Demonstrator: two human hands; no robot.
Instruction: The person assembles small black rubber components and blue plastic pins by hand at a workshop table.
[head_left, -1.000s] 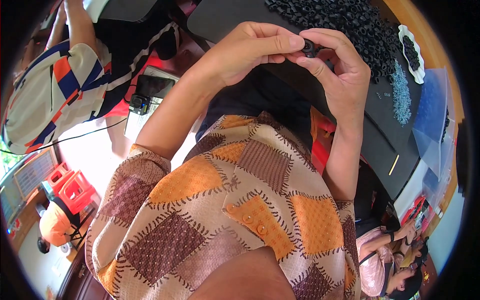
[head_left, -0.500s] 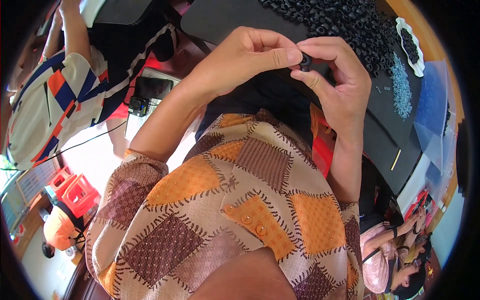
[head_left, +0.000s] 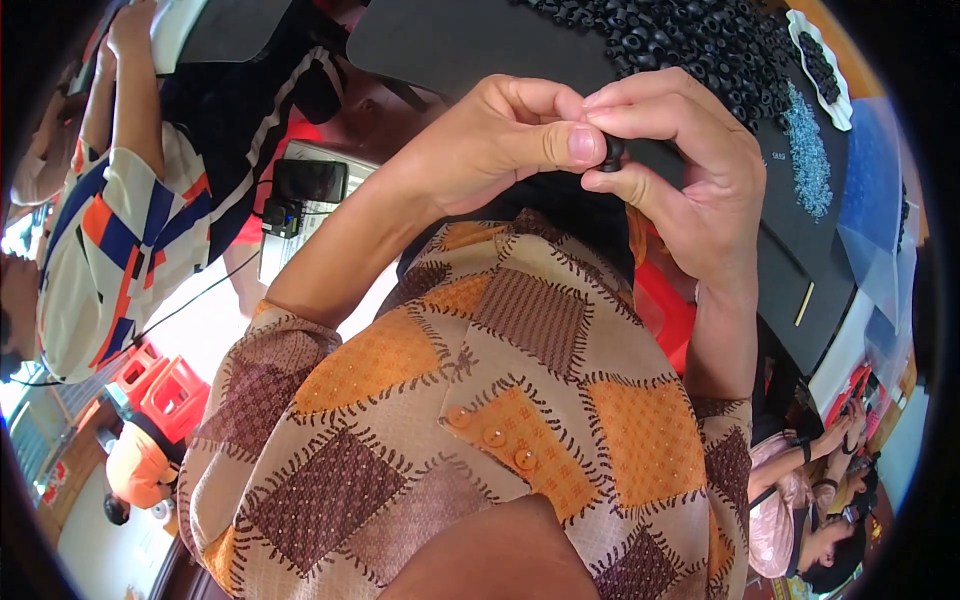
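Between my two hands, above the near edge of the dark table, is a small round black part (head_left: 613, 155), seemingly rubber or plastic. My left hand (head_left: 520, 135) pinches it from the left with thumb and forefinger. From the right, my right hand (head_left: 695, 150) closes on it with the thumb below and the fingertips above. The fingers cover most of the part. A large heap of similar black parts (head_left: 690, 40) lies just beyond my right hand. Right of that hand is a pile of small clear bluish pieces (head_left: 808, 150).
A white scalloped dish (head_left: 838, 112) of black parts stands at the far right, near clear plastic sheets (head_left: 870, 200). A thin yellowish stick (head_left: 804, 303) lies on the table (head_left: 450, 40). A phone (head_left: 311, 181) and a cable are at left. Other people sit on both sides.
My hands have shifted slightly, the right one a little to the right. The black part has turned: its open hole faced me before, and now its rounded side shows. Both hands still grip it.
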